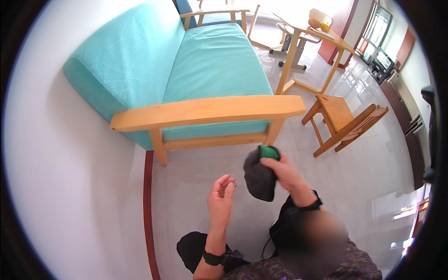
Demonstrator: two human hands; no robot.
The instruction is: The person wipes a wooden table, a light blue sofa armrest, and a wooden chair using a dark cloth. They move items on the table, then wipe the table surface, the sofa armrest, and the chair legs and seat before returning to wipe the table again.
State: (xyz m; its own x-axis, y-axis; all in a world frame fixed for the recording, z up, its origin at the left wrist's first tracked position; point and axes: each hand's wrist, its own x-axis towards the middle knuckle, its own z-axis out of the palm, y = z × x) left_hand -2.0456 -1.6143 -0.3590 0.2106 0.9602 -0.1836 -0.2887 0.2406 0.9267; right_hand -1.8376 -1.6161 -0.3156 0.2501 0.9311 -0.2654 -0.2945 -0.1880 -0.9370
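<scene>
My right hand grips a dark grey cloth item with a green patch at its top, beside my thumb; the cloth hangs down to the left, and what kind of thing it is I cannot tell. Left of it my left hand is raised with its fingers partly curled, apart from the cloth and holding nothing. Both wrists wear black bands. Just beyond the hands stands a sofa with turquoise cushions and a wooden armrest.
A small wooden chair stands right of the sofa. Behind it is a wooden table bearing a few objects. The white wall with a dark red skirting board runs along the left. Grey tiled floor lies below the hands.
</scene>
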